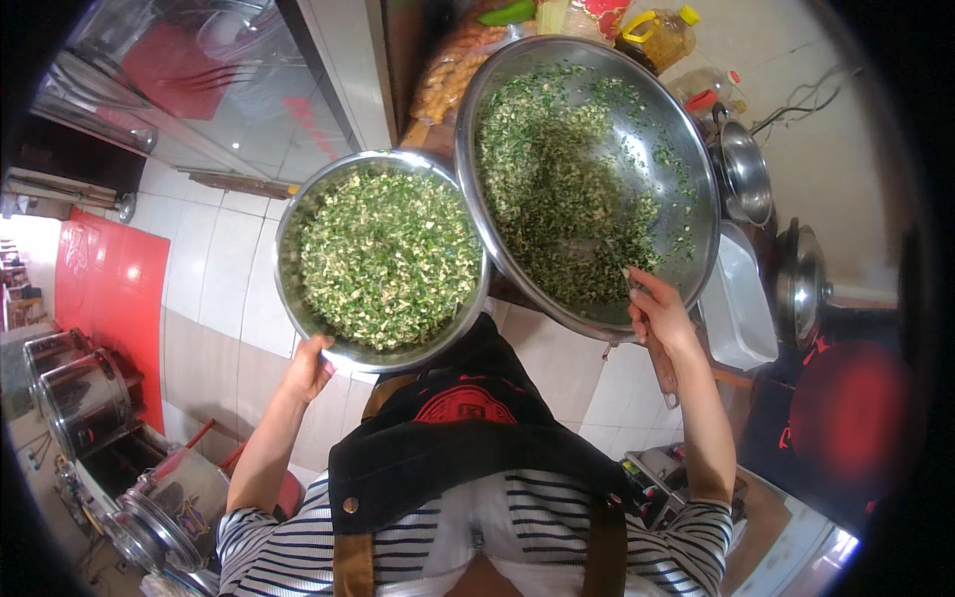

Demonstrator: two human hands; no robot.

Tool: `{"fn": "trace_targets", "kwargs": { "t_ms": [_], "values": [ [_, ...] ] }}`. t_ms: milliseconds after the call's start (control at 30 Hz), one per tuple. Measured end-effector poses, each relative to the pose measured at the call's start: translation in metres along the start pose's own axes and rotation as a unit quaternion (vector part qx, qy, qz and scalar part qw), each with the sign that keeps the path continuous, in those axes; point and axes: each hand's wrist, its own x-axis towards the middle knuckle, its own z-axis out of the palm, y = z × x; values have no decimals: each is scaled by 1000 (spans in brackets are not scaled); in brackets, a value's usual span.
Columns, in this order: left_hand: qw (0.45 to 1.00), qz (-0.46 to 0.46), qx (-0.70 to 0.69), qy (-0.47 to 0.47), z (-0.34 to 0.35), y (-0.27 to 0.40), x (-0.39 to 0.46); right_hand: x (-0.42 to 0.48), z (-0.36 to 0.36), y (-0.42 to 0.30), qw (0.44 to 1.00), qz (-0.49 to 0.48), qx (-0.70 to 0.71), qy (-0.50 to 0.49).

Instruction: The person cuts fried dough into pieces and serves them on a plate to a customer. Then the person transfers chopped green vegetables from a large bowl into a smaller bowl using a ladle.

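Observation:
My left hand (307, 369) grips the near rim of a round steel bowl (286, 302), nearly full of chopped greens mixed with pale bits (388, 257). To its right, a larger steel basin (675, 160) stands tilted, its rim close against the smaller bowl; I cannot tell whether they touch. A darker green chopped mixture (556, 186) lies in it, with scraps up its right wall. My right hand (660, 310) is at the basin's near right rim, closed on a utensil with a wooden handle (661, 366). The utensil's head is hidden in the mixture.
Right of the basin are a white plastic tub (739, 298), a steel pan (744, 172) and a lidded pot (802, 283). Behind it are an oil jug (664, 37), a bag of tan food pieces (451, 71) and a green pepper (507, 12). A glass-fronted cabinet (224, 89) stands at upper left.

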Motion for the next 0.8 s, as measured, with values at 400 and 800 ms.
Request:
{"fn": "trace_targets", "kwargs": {
  "t_ms": [400, 800],
  "values": [
    [1000, 4, 14, 2, 14, 6, -9, -81, 77, -33, 997, -69, 17, -25],
    [1000, 5, 22, 2, 27, 11, -16, -66, 144, -20, 952, -204, -228, -12]
  ]
}}
